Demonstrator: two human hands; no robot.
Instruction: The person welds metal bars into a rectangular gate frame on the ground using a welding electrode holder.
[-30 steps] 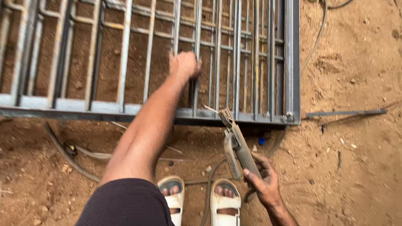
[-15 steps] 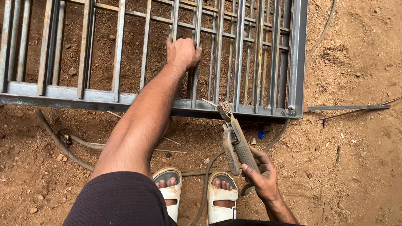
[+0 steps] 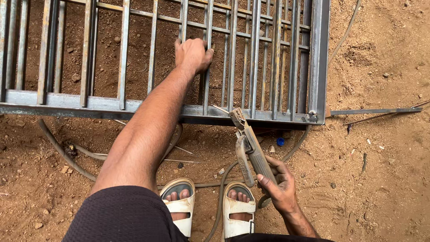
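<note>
Fingers [image 3: 207, 54] of the left hand [image 3: 192, 54] curl tight around one upright bar of the grille [image 3: 134, 105], which lies flat on the dirt ground [image 3: 380, 188] and fills the upper part of the view; the left arm stretches straight out from the body to reach it. Right hand [image 3: 280, 188] is closed around the handle of the electrode holder [image 3: 248, 148], its thumb lying along the near side and the other fingers wrapped behind. That holder slants up and to the left, its jaw end touching or just above the grille's near rail, close to the right corner; I cannot tell which. From the grip, a cable [image 3: 221, 197] loops down past the feet and another run of it curves beneath the grille's near edge. Both feet sit in pale sandals [image 3: 208, 210] side by side, just below the near rail and between the two arms. A dark hose [image 3: 58, 150] snakes over the dirt on the left. Beside the right corner, a thin metal rod [image 3: 376, 111] lies on the ground pointing away to the right. A small blue cap [image 3: 280, 141] rests in the soil just right of the holder.
</note>
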